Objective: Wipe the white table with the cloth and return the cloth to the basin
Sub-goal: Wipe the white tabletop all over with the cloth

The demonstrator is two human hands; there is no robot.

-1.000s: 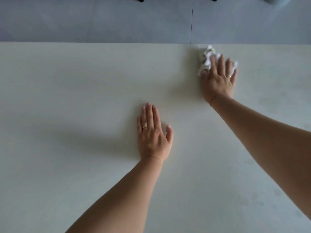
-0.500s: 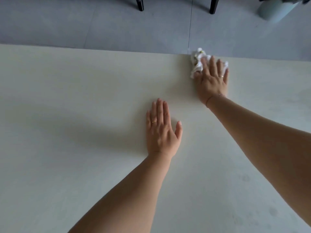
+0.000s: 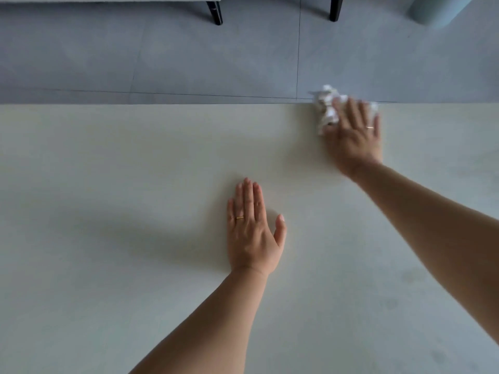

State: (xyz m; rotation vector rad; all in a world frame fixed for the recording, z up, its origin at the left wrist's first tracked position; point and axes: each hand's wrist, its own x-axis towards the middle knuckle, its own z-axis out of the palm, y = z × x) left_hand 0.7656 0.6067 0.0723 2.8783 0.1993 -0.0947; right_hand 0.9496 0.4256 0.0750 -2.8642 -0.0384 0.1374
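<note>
White cloth point(image 3: 326, 103), crumpled, at far table point(image 3: 135, 163) edge; right grip point(image 3: 353, 136) spread flat atop, pressing it down. Left grip point(image 3: 252, 233) flat on table, holding nothing.

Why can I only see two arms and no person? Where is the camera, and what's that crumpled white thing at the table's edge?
The camera sits on the person's head and looks forward and down, so you see only their arms reaching out, just as you see your own. There is no robot here. The big pale surface is the white table. The left hand lies flat on it with straight fingers and holds nothing. The right hand reaches to the table's far edge and presses straight fingers down on the crumpled cloth, which pokes a little past that edge. That is wiping. Beyond the table is the grey floor, with two dark furniture legs and a pale round container cut off at the top right corner.
</note>
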